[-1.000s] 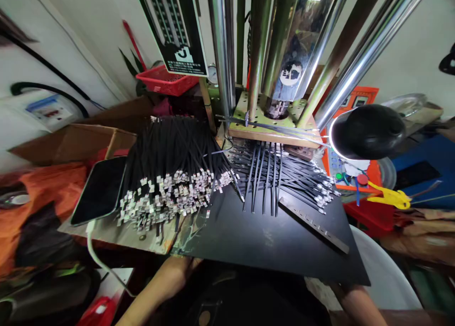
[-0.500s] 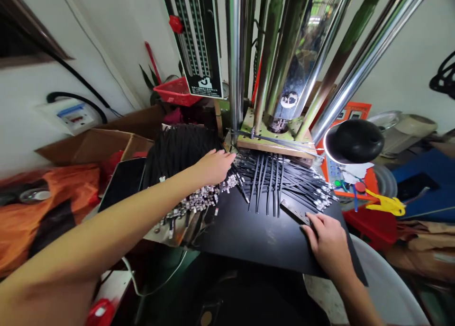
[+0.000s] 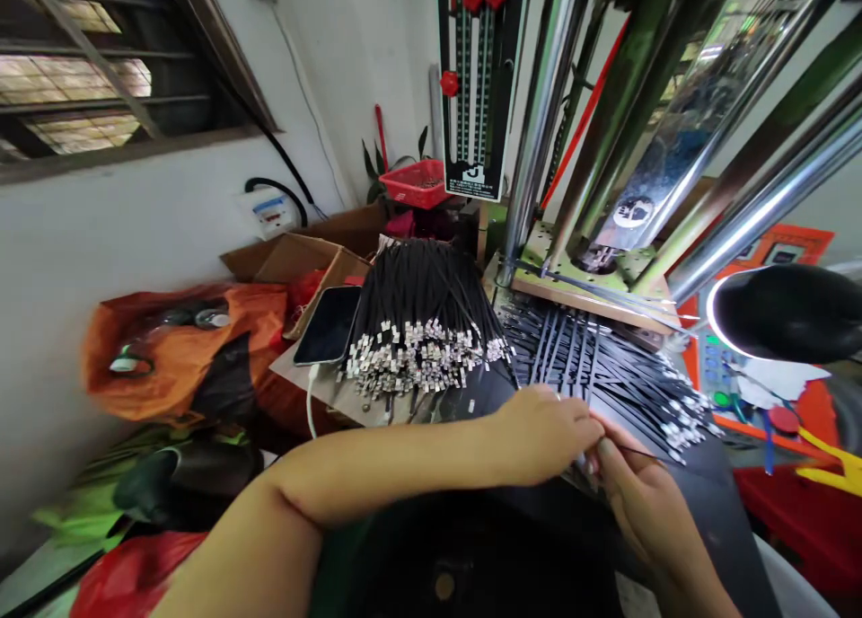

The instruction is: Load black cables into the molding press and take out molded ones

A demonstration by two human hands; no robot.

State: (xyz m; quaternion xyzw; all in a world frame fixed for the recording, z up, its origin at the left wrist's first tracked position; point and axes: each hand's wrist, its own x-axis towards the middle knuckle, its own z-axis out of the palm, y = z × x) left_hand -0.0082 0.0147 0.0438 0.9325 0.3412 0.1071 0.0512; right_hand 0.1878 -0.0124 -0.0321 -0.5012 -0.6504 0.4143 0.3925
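My left hand and my right hand meet over the front of the black work surface. Both have their fingers closed, pinching at the same spot; what lies between them is mostly hidden. Just behind them, several black strips stick out side by side from under the press plate. To the right of these lies a loose spread of black strips with silvery ends. On the left is a thick bundle of similar strips, its pale metal ends facing me.
The press's steel columns rise behind the plate. A black lamp hangs at right, above an orange control box. A phone with a white cable lies left of the bundle. An orange bag stands further left.
My left hand has come from the bundle to the right and toward me, meeting my right hand. The metal bar near my right hand is now hidden. The view has turned left.
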